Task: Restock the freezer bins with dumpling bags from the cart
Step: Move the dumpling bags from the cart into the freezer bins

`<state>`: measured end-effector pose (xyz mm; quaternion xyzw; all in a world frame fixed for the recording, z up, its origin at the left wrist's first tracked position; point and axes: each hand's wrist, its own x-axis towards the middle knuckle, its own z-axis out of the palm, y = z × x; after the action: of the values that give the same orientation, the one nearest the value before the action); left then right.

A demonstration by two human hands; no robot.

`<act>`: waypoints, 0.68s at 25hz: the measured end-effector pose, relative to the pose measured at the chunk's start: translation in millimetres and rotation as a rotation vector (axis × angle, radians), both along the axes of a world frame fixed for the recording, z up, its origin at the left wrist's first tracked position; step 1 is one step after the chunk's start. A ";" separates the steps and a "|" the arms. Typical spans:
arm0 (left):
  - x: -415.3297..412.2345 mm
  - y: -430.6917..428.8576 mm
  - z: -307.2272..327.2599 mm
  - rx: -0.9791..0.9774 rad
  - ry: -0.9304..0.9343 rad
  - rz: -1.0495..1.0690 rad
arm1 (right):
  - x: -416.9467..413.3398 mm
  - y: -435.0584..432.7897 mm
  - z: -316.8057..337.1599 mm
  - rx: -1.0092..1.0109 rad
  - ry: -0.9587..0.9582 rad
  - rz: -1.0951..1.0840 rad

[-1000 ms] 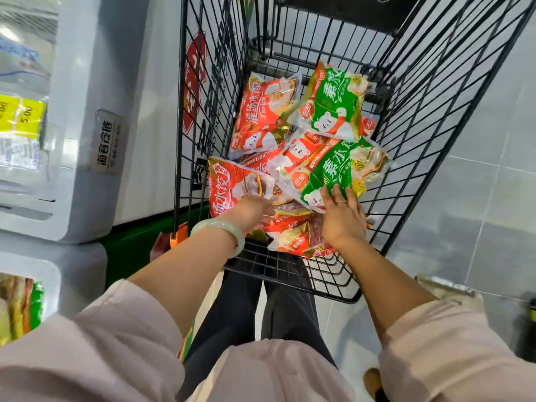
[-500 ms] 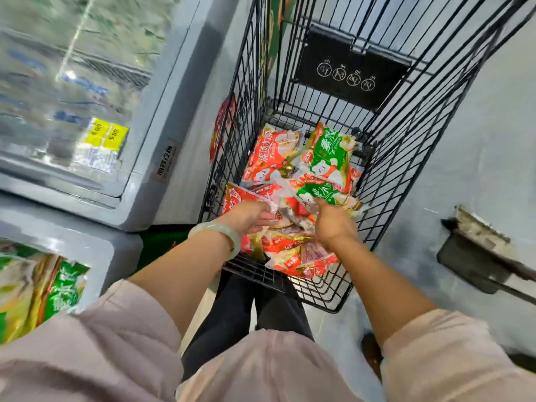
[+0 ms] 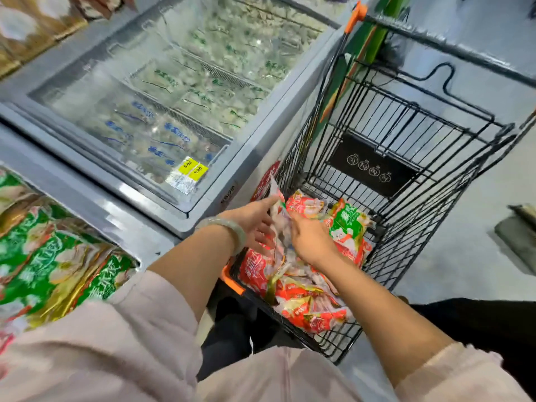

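Red and green dumpling bags (image 3: 310, 311) lie piled in the near end of the black wire cart (image 3: 406, 158). Both my hands are inside the cart. Between them a blurred, mostly pale bag (image 3: 277, 216) stands on edge, lifted above the pile. My left hand (image 3: 255, 221), with a pale bangle on the wrist, lies against the bag's left side with its fingers stretched out. My right hand (image 3: 310, 239) grips the bag's right side with curled fingers. A green bag (image 3: 349, 224) lies just beyond my right hand.
A chest freezer with a glass lid (image 3: 162, 111) and yellow price tags (image 3: 193, 166) stands left of the cart. Nearer, at lower left, a freezer bin (image 3: 43, 256) holds green and gold bags. A grey dustpan (image 3: 516, 236) lies on the floor at right.
My view has swung left and up, showing the freezers. Both hands have come together and raised a bag on edge from the pile; before, they lay on separate bags.
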<state>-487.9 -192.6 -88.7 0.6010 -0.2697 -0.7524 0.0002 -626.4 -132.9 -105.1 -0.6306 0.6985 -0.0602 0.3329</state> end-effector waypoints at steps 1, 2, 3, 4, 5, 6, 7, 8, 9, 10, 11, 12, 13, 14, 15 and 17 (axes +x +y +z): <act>7.1 -2.2 6.3 0.002 0.022 0.026 | 11.3 -3.5 9.3 -0.026 0.004 0.066; 13.5 -3.5 9.7 0.011 0.040 0.051 | 20.6 -7.1 16.1 -0.043 0.020 0.128; 21.7 -2.9 12.1 0.010 0.046 0.097 | 31.6 -10.1 23.8 -0.053 0.055 0.201; 29.7 -0.9 12.7 0.009 0.044 0.170 | 44.4 -13.1 30.7 -0.064 0.105 0.286; 37.1 1.8 13.9 0.007 0.024 0.247 | 57.5 -14.9 38.2 -0.067 0.156 0.361; 46.3 4.6 14.9 -0.019 -0.019 0.309 | 70.8 -16.0 45.2 -0.065 0.195 0.421; 57.9 7.4 16.2 -0.084 -0.077 0.334 | 84.4 -15.9 55.4 -0.066 0.228 0.467; 69.7 9.0 16.4 -0.142 -0.113 0.341 | 97.1 -16.3 64.8 -0.077 0.266 0.503; 82.0 11.2 17.6 -0.173 -0.129 0.338 | 107.9 -17.8 71.9 -0.108 0.296 0.549; 92.2 13.3 19.8 -0.179 -0.120 0.322 | 114.9 -20.8 75.5 -0.134 0.306 0.597; 101.8 19.0 26.4 -0.183 -0.112 0.309 | 122.9 -23.2 79.5 -0.135 0.286 0.638; 113.4 24.2 35.2 -0.189 -0.102 0.303 | 131.2 -27.9 80.7 -0.098 0.215 0.653; 125.5 28.8 45.1 -0.190 -0.089 0.299 | 137.1 -32.8 82.5 -0.017 0.055 0.620; 135.8 33.4 56.0 -0.178 -0.061 0.302 | 139.1 -37.0 84.7 0.123 -0.178 0.505; 152.6 38.9 63.4 -0.187 -0.038 0.316 | 144.7 -41.5 84.4 0.240 -0.357 0.355; 195.2 51.9 74.8 -0.227 -0.042 0.336 | 154.5 -53.8 68.4 0.270 -0.359 0.195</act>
<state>-292.6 -140.7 -13.9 0.6492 -0.2487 -0.6937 0.1882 -471.9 -186.7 -36.7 -0.6240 0.5659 -0.0452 0.5370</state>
